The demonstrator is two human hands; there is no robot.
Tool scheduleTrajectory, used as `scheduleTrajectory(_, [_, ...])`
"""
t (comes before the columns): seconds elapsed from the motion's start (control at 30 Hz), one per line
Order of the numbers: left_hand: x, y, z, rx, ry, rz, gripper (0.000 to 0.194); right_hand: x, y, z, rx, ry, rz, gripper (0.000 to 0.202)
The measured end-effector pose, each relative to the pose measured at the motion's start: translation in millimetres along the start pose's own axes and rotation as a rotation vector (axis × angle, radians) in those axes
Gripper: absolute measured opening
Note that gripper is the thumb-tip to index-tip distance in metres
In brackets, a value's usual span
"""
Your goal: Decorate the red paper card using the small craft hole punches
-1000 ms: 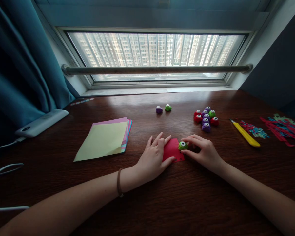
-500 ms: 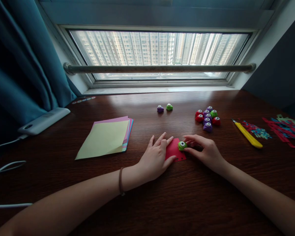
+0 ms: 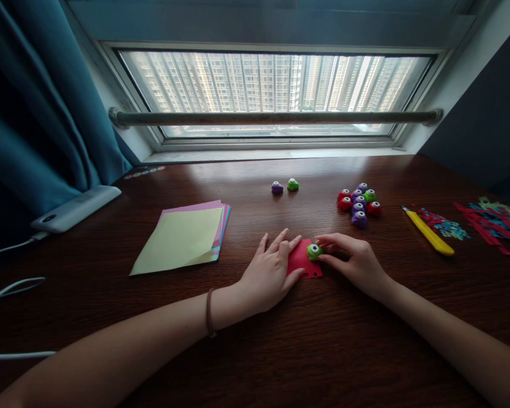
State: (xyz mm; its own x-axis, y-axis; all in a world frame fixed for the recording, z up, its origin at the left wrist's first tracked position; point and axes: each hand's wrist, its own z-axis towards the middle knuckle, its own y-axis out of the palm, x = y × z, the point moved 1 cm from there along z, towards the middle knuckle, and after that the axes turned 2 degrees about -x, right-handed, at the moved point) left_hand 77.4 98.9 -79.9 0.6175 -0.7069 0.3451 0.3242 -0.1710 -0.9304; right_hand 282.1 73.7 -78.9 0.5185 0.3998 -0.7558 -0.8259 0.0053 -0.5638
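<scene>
No legible text, just a dark star sign (image 3: 314, 248) on green punch (image 3: 311, 254), lower right of center; marks on purple punches (image 3: 359, 221), right side, too small to read.

Your left grip (image 3: 267, 275) lies flat and your right grip (image 3: 360, 259) pinches, near each other on the counter (image 3: 246, 184).
Your left forearm (image 3: 144, 343) slants in from the near left, palm down; the fingers (image 3: 279, 239) fan toward the far edge, one bent up at the knuckle, while the thumb points toward the right edge. Your right forearm (image 3: 442, 334) comes from the near right, its thumb and forefinger aimed at the left edge, tips close together, the other fingers curled and partly hidden.
</scene>
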Motion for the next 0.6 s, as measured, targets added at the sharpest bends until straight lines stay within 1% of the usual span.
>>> scheduleTrajectory(0.47, [0.3,-0.4,-0.5,0.006,0.01,-0.012,0.055,-0.4,-0.7,-0.6,-0.015,0.016,0.015,0.03])
scheduleTrajectory(0.6, [-1.0,0.8,-1.1,0.023,0.01,-0.03,0.062,-0.8,-0.6,-0.2,-0.015,0.019,0.024,0.031])
